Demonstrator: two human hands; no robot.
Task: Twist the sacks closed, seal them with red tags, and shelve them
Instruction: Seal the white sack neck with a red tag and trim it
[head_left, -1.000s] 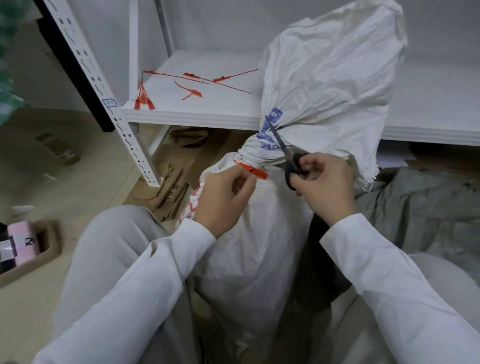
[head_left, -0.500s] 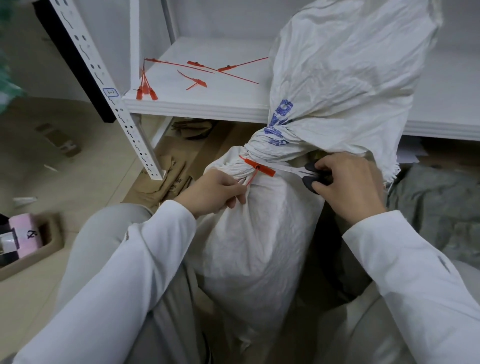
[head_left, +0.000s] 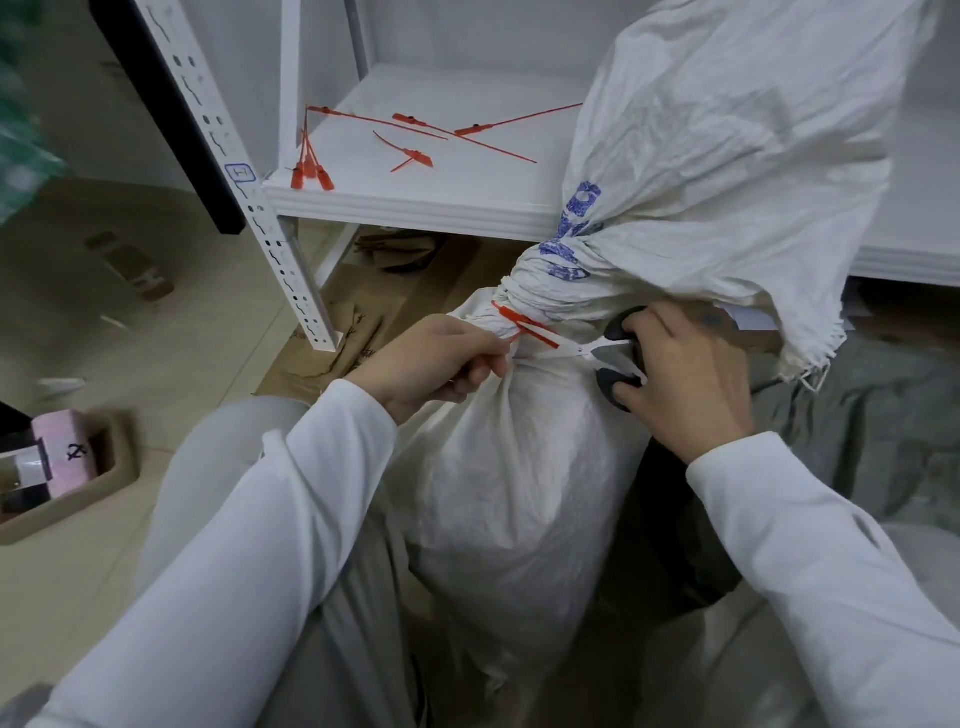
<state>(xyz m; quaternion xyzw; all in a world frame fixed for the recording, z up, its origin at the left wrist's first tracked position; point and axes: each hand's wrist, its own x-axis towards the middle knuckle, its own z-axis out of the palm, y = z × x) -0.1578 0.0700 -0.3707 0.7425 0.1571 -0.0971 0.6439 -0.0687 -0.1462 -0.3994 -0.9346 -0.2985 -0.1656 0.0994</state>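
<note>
The person is sitting with the white sack (head_left: 519, 493) standing between the knees. Its neck is twisted tight and the red tag (head_left: 524, 325) is cinched round it, just below the front edge of the shelf (head_left: 415, 208). The left hand (head_left: 436, 358) is pinching the tag's loose tail between thumb and fingers (head_left: 488, 364) and drawing it out sideways. The right hand (head_left: 680, 374) is gripping the scissors (head_left: 597, 353), its fingers curled through the black loops, the blades parted at the tail just beside the lock.

The danger, to my eye, is where those blades are sitting. Closing too near the lock, they may be nicking the band itself and spoiling the seal, or biting into the bunched weave under it. The left fingertips are also lying close to the blade tips. Spare tags (head_left: 415, 156) are lying on the shelf, should this one be ruined.
</note>
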